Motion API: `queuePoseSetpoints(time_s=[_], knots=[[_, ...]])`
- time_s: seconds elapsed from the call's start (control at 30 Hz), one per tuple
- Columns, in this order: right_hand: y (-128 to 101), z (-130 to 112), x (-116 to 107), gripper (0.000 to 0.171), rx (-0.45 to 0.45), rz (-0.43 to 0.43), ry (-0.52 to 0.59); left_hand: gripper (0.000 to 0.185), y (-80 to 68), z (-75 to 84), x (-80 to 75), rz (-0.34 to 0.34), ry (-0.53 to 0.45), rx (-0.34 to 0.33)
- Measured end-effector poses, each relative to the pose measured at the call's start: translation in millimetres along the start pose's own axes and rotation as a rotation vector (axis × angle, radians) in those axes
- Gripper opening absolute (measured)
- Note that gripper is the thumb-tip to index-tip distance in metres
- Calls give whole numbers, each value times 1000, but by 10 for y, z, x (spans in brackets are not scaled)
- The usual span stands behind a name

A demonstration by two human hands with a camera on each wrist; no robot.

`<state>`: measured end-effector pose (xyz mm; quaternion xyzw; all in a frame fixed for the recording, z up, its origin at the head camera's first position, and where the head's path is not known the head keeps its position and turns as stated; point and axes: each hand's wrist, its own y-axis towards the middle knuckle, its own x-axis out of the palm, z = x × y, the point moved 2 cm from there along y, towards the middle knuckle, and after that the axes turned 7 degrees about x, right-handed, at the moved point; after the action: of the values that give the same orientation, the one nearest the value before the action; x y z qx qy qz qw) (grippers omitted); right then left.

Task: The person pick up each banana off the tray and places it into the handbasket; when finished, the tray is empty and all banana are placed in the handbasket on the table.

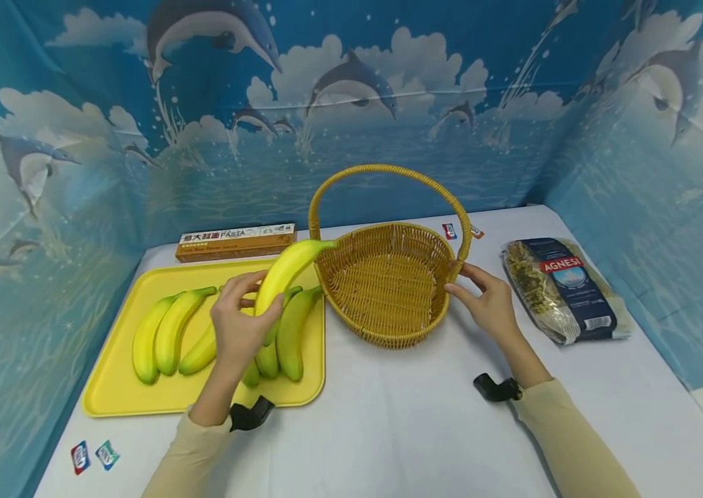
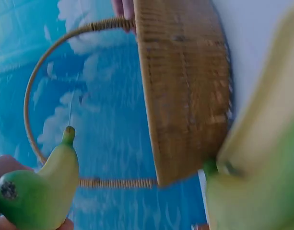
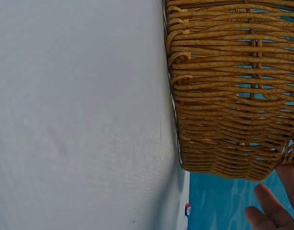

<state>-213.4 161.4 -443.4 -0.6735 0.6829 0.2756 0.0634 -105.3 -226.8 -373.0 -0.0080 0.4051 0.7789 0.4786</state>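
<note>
The left hand (image 1: 241, 325) grips 1 banana (image 1: 289, 271), tip at the basket (image 1: 389, 328) rim just ahead. It could catch there (the handle arches overhead). The right hand (image 1: 490, 301), fingers relaxed, only touches the rim, so a knock might shift the basket.

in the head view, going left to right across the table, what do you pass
Two small packets → yellow tray with loose bananas → left hand gripping a banana → wicker basket → right hand at its rim → pasta bag.
</note>
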Motion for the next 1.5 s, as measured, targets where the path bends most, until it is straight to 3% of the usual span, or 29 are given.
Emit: queuePoseSetpoints(time_s=[0.17, 0.3, 0.47, 0.57, 0.73, 0.93, 1.5], knots=[[4, -11, -4, 46, -2, 3, 8, 40, 188, 147, 513, -108, -71, 59], [10, -12, -2, 47, 8, 0, 7, 39, 330, 151, 887, -168, -85, 63], [1, -11, -2, 46, 9, 1, 1, 36, 440, 53, 1271, -228, -74, -3], [-7, -1, 16, 46, 2, 3, -3, 36, 457, -25, 1420, -249, -73, -63], [-12, 2, 38, 47, 0, 0, 2, 36, 453, -124, 1555, -255, -53, -130], [-7, -6, 26, 47, 27, 3, -1, 35, 452, -165, 1614, -257, 0, -173], [-16, -2, 25, 45, 35, 17, -14, 37, 407, -182, 1641, -242, 179, -159]])
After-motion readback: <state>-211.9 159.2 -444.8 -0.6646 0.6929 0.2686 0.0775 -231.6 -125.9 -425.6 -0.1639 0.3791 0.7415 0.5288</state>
